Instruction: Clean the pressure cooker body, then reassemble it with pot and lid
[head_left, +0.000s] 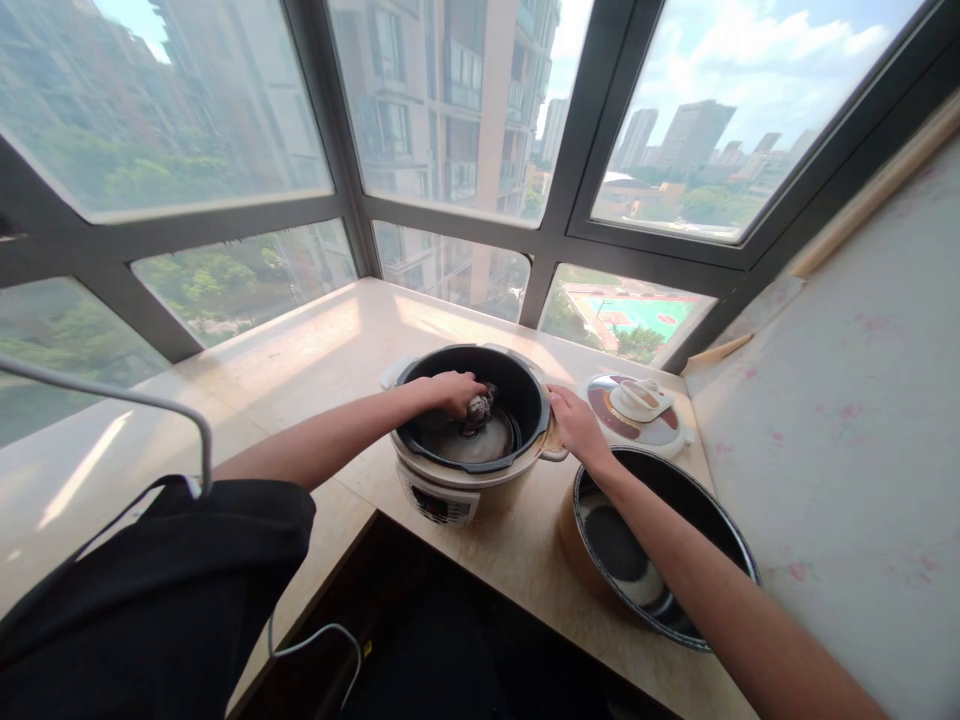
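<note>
A white electric pressure cooker (442, 490) with a dark interior stands uncovered on the window ledge. Reaching down inside it, my left hand (455, 393) is closed around a crumpled dark patterned cloth (480, 408). The cloth is against the inner wall, above the cooker's greyish bottom. My right hand (576, 425) grips the cooker's side handle (555, 445) at the right rim. Under my right forearm sits the removed inner pot (592, 560), dark inside and golden outside. Behind that pot, the cooker's lid (637, 408) lies with its white knob up.
The pale stone ledge (300, 390) runs along framed windows and ends at a front edge over a dark gap. A papered wall (817, 480) closes off the right side. One grey cable (135, 395) crosses at the left, and a thinner cable (315, 632) hangs below.
</note>
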